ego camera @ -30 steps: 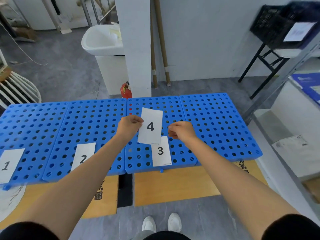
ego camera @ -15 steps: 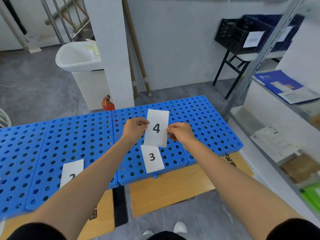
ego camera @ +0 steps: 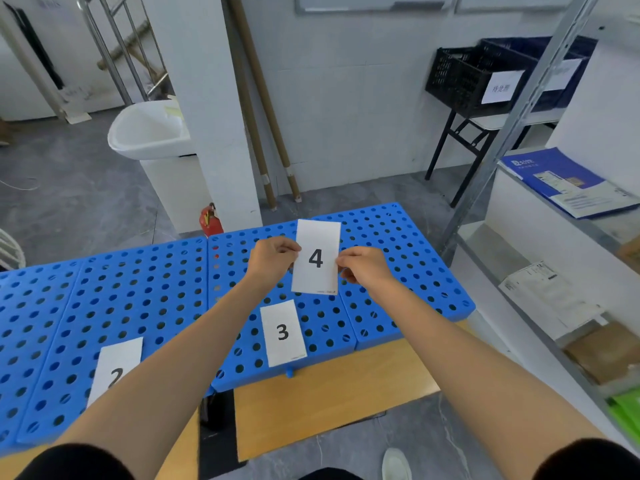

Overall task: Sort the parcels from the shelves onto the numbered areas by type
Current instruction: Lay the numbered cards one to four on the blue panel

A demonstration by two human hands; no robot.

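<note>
Card 4 [ego camera: 317,258]: a white paper card printed "4" was held upright in the air above the right part of the blue perforated panels [ego camera: 138,289]; it had not been laid down.
Left hand [ego camera: 272,259]: the thumb and curled fingers pinched the card's left edge.
Right hand [ego camera: 363,268]: the fingertips pinched the card's right edge.
Handling: the card looked thin, very light and floppy, so a grip on both side edges likely kept it flat.
Other cards: card 3 [ego camera: 283,332] lay flat on the panels just below card 4, and card 2 [ego camera: 116,368] lay further left, partly hidden by the left forearm.
Parcels: a blue envelope [ego camera: 561,181], a white mailer [ego camera: 547,292] and a brown packet [ego camera: 609,351] lay on the metal shelves [ego camera: 519,109] at the right. They looked flat and light, and would probably be best lifted by an edge.
Surface: the plastic panels, full of round holes, rested on wooden tabletops [ego camera: 329,393].
Room: the floor was grey, with a white pillar, a red fire extinguisher [ego camera: 209,220] and a black crate [ego camera: 464,77] beyond.
</note>
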